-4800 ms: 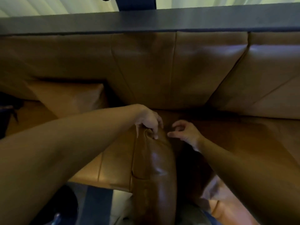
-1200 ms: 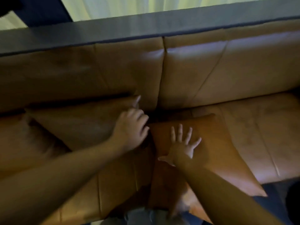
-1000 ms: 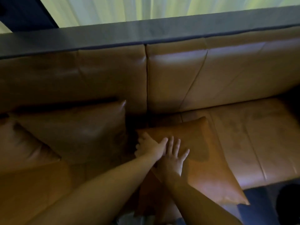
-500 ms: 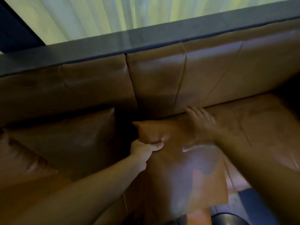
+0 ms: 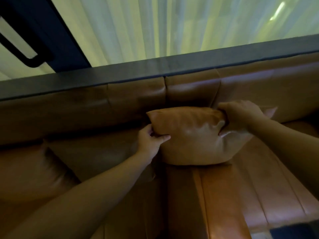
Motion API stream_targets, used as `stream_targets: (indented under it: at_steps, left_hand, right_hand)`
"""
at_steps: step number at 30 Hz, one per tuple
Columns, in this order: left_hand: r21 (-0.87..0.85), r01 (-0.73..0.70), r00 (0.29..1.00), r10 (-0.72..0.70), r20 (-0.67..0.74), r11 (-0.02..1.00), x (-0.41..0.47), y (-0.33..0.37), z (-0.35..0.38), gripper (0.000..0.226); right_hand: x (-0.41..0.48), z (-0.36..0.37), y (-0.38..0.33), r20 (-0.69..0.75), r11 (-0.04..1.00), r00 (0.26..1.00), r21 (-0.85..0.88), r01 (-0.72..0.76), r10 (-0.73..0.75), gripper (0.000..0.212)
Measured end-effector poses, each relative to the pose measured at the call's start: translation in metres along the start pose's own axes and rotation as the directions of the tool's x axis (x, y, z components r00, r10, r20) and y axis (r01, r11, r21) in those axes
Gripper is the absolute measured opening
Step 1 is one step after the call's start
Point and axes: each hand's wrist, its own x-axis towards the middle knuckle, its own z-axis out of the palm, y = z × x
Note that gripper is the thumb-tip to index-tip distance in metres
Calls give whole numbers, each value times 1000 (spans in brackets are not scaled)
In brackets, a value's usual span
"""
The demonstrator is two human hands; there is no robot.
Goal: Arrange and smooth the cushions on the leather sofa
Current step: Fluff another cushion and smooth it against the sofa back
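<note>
A tan leather cushion [image 5: 193, 135] stands upright against the backrest of the brown leather sofa [image 5: 250, 195], near the middle seam. My left hand [image 5: 151, 140] pinches its left edge. My right hand [image 5: 241, 116] grips its upper right corner. A second, darker cushion [image 5: 96, 152] leans on the backrest to the left, and part of a third cushion [image 5: 25, 169] shows at the far left.
A dark ledge [image 5: 155, 69] runs along the top of the backrest, with pale curtains [image 5: 172, 26] behind it. A dark frame [image 5: 43, 31] crosses the upper left. Dark floor [image 5: 293, 232] shows at the bottom right, past the seat's front edge.
The cushion that lay flat on the seat has been lifted and stood upright against the backrest. My right hand moved from its face to its top right corner, and my view tilted up.
</note>
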Motion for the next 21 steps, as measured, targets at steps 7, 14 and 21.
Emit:
stream_targets:
  at_steps: [7, 14, 21]
  left_hand:
    - [43, 330, 930, -318, -183, 943, 21, -53, 19, 81]
    - [245, 276, 942, -211, -259, 930, -34, -39, 42, 65]
    - [131, 378, 869, -302, -392, 917, -7, -69, 3, 61]
  right_hand:
    - [29, 94, -9, 187, 998, 982, 61, -1, -10, 61]
    - [27, 101, 15, 389, 939, 860, 228, 257, -330, 39]
    - [62, 88, -4, 339, 928, 873, 251, 274, -350, 70]
